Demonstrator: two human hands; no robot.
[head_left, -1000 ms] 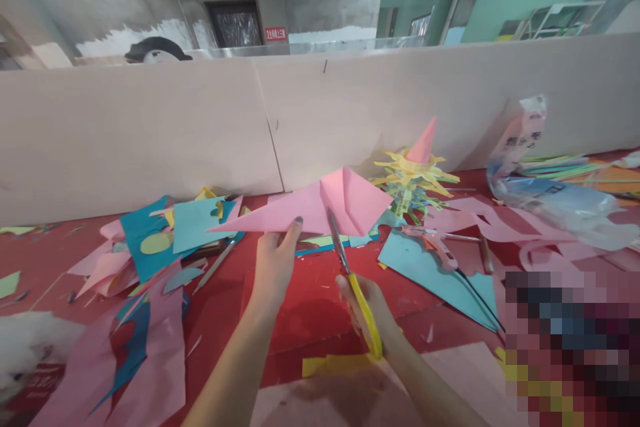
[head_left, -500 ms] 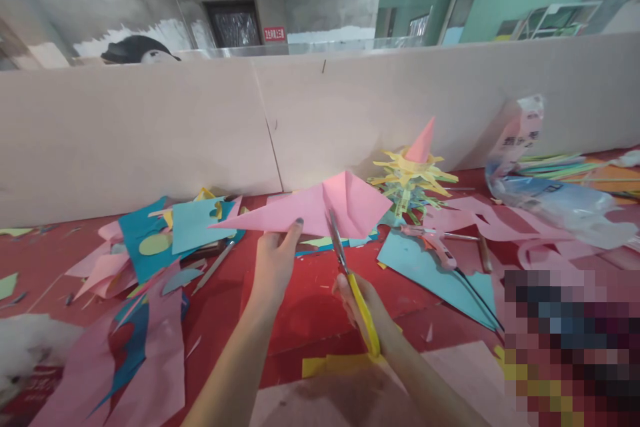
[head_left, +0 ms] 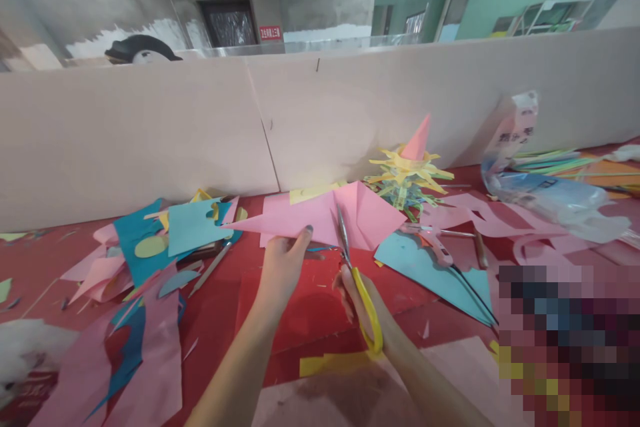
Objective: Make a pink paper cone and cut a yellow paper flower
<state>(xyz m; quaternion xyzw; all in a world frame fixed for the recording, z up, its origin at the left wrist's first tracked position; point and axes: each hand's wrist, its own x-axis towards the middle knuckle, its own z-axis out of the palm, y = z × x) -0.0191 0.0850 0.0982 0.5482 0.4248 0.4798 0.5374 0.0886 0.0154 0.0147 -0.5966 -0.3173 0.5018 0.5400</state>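
Observation:
My left hand pinches the lower edge of a folded sheet of pink paper, thumb on top. The sheet tapers to a long point at the left and flares out at the right, with creases there. In my right hand is a pair of yellow-handled scissors, its blades pointing up and lying across the pink paper, right of my left hand. Whether the blades are parted is hard to see. Below the paper, a red board lies on the red table.
Blue and pink scraps and a pen-like tool lie left. To the right are a pink glue gun, a light blue sheet, a paper figure with pink cone and a plastic bag. A white partition stands behind.
The pink paper has shifted slightly right and down, together with my left hand. The scissors stay at the paper, tilted a little more upright. Yellow paper now shows behind it.

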